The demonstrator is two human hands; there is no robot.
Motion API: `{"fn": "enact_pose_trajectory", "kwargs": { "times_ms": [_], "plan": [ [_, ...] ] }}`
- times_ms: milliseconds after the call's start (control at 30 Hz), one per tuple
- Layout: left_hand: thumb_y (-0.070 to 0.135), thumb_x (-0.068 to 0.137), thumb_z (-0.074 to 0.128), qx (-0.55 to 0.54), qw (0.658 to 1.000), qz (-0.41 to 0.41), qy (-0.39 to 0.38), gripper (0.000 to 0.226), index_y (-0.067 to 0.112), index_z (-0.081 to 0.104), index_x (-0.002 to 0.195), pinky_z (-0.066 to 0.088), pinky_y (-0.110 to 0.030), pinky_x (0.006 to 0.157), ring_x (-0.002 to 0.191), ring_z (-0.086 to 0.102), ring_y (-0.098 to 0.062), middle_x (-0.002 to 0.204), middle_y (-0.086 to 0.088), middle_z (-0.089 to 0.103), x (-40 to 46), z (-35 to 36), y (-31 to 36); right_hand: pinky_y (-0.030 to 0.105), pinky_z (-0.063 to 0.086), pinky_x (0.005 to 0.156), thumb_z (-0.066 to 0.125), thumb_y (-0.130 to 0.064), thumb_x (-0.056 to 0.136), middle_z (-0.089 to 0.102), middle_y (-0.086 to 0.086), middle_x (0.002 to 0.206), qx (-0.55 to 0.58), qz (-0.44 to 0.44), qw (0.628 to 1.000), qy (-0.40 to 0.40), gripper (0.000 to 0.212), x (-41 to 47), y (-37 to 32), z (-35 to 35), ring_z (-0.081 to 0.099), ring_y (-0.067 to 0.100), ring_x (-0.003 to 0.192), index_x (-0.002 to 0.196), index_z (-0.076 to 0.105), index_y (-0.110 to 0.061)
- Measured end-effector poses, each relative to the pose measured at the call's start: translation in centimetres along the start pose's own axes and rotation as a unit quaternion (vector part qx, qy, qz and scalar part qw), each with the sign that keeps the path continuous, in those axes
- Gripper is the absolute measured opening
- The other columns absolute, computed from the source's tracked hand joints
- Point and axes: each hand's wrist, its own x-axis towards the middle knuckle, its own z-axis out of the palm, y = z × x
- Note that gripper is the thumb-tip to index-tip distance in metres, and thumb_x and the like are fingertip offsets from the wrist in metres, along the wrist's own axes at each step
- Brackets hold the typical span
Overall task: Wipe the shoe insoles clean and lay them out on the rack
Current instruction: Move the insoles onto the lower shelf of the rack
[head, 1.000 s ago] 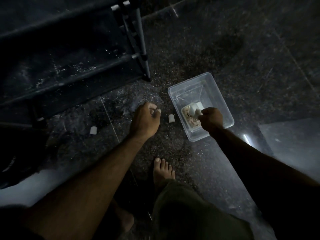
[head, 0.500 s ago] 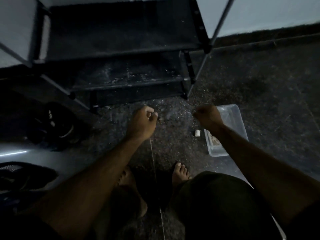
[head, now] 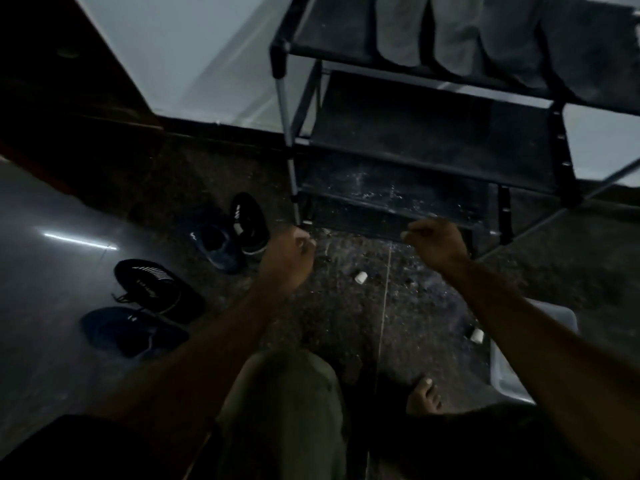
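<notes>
R hand (head: 437, 243) is leaving tub (head: 568, 317), now curled, grip unclear. L hand (head: 288, 256) curled, contents can't tell. View is rising to rack (head: 433, 133); insoles (head: 460, 29) already lying up top.

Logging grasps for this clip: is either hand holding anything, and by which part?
Cannot tell. Left hand and right hand are both curled into fists; nothing clearly shows in either in this dark frame.

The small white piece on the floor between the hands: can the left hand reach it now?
Probably yes. The small white piece lies on bare floor just right of the left hand, with nothing between them. The fingers are curled, possibly pinching something.
</notes>
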Motion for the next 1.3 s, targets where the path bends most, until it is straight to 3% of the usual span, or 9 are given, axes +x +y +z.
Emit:
{"fn": "enact_pose_trajectory", "kwargs": {
  "times_ms": [367, 500, 600, 733, 800, 1033, 1100, 1200, 1300],
  "plan": [
    [0.029, 0.097, 0.056, -0.019, 0.999, 0.017, 0.041, 0.025, 0.010, 0.062, 0.113, 0.048, -0.031, 0.082, 0.102, 0.062, -0.024, 0.111, -0.009, 0.066, 1.0, -3.2, 0.9, 0.013, 0.046, 0.056, 0.069, -0.018, 0.088, 0.069, 0.001, 0.094, 0.014, -0.058, 0.998, -0.025, 0.023, -1.8, -7.1, 3.3, 0.061, 0.007, 0.069, 0.110, 0.069, -0.009],
    [0.027, 0.096, 0.058, -0.028, 0.998, 0.030, 0.056, 0.025, 0.008, 0.064, 0.112, 0.045, -0.027, 0.082, 0.102, 0.062, -0.023, 0.110, -0.009, 0.067, 1.5, -3.1, 2.7, 0.029, 0.056, 0.067, 0.069, -0.014, 0.088, 0.070, 0.004, 0.087, 0.036, -0.064, 0.997, -0.019, 0.002, -2.1, -8.0, 2.6, 0.063, 0.014, 0.070, 0.086, 0.070, -0.015],
    [0.027, 0.095, 0.059, -0.038, 0.996, 0.039, 0.064, 0.023, 0.009, 0.065, 0.110, 0.050, -0.032, 0.088, 0.102, 0.063, -0.023, 0.110, -0.009, 0.068, 1.8, -2.8, 4.0, 0.032, 0.056, 0.075, 0.069, -0.014, 0.088, 0.068, -0.002, 0.081, 0.054, -0.065, 0.996, -0.014, 0.020, -2.0, -8.1, 1.9, 0.063, 0.013, 0.075, 0.072, 0.064, -0.025],
    [0.028, 0.095, 0.058, -0.039, 0.996, 0.051, 0.069, 0.021, 0.012, 0.065, 0.107, 0.047, -0.028, 0.085, 0.102, 0.062, -0.022, 0.109, -0.008, 0.068, 2.7, -2.8, 6.1, 0.028, 0.054, 0.077, 0.070, -0.019, 0.087, 0.069, -0.001, 0.089, 0.049, -0.062, 0.997, 0.004, 0.004, -1.1, -8.4, 0.6, 0.065, 0.014, 0.082, 0.083, 0.069, -0.020],
    [0.027, 0.096, 0.058, -0.043, 0.994, 0.067, 0.072, 0.021, 0.010, 0.065, 0.107, 0.046, -0.026, 0.083, 0.100, 0.062, -0.021, 0.108, -0.008, 0.068, 3.1, -3.0, 7.5, 0.028, 0.054, 0.079, 0.071, -0.022, 0.087, 0.069, 0.000, 0.092, 0.052, -0.067, 0.996, 0.018, 0.011, -0.6, -9.0, -0.2, 0.065, 0.015, 0.086, 0.095, 0.071, -0.015],
    [0.033, 0.097, 0.056, -0.054, 0.986, 0.121, 0.097, 0.024, 0.012, 0.064, 0.104, 0.039, -0.020, 0.075, 0.093, 0.059, -0.015, 0.095, 0.002, 0.061, 5.8, -4.6, 13.8, 0.036, 0.059, 0.074, 0.071, -0.032, 0.079, 0.072, 0.003, 0.076, 0.181, -0.034, 0.975, 0.122, 0.018, 2.6, -13.2, -5.1, 0.070, 0.022, 0.076, 0.069, 0.069, -0.017],
    [0.039, 0.097, 0.054, -0.074, 0.986, 0.114, 0.095, 0.029, 0.013, 0.063, 0.105, 0.038, -0.020, 0.075, 0.088, 0.056, -0.013, 0.094, 0.005, 0.059, 6.7, -5.0, 16.2, 0.035, 0.057, 0.062, 0.067, -0.027, 0.080, 0.069, 0.006, 0.066, 0.234, -0.014, 0.961, 0.146, 0.024, 3.5, -14.8, -6.7, 0.067, 0.022, 0.063, 0.060, 0.062, -0.015],
    [0.045, 0.095, 0.054, -0.142, 0.980, 0.100, 0.096, 0.033, 0.013, 0.062, 0.101, 0.050, -0.031, 0.080, 0.087, 0.063, -0.018, 0.095, 0.002, 0.067, 8.3, -5.3, 19.4, 0.024, 0.037, 0.040, 0.062, -0.023, 0.088, 0.047, 0.000, 0.050, 0.336, 0.009, 0.934, 0.120, 0.037, 4.8, -16.9, -8.3, 0.045, 0.013, 0.041, 0.056, 0.045, -0.013],
    [0.047, 0.090, 0.057, -0.210, 0.969, 0.080, 0.102, 0.030, 0.018, 0.058, 0.088, 0.057, -0.043, 0.083, 0.087, 0.068, -0.024, 0.093, -0.005, 0.071, 9.3, -5.1, 21.6, 0.022, 0.040, 0.040, 0.063, -0.023, 0.091, 0.050, 0.005, 0.060, 0.361, 0.001, 0.923, 0.131, 0.031, 5.9, -17.8, -9.1, 0.049, 0.014, 0.045, 0.068, 0.050, -0.007]
  ]
}}
